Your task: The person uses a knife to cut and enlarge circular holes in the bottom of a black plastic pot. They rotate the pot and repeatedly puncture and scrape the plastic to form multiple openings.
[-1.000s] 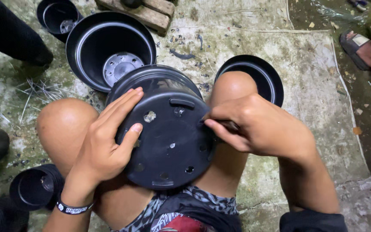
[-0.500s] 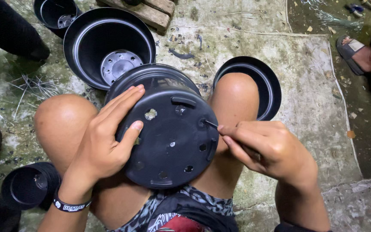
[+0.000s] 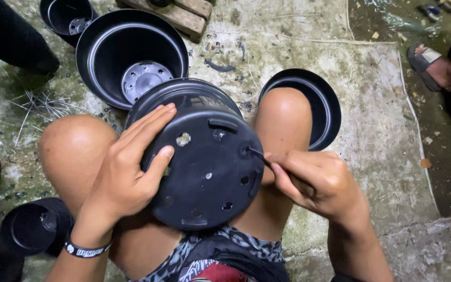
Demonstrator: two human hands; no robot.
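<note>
Left hand [image 3: 126, 172] spread flat against the upturned base of a black plastic pot [image 3: 204, 156], steadying it; right hand [image 3: 319, 183] pinched closed on a thin dark tool [image 3: 256, 152], too small to identify. The pot lies tipped between the person's knees, mouth away from the body, base facing the camera. The tool tip meets a hole at the base's right edge, so the right hand is the nearer. A larger pot [image 3: 131, 57] stands beyond on the concrete floor [image 3: 371, 104].
</note>
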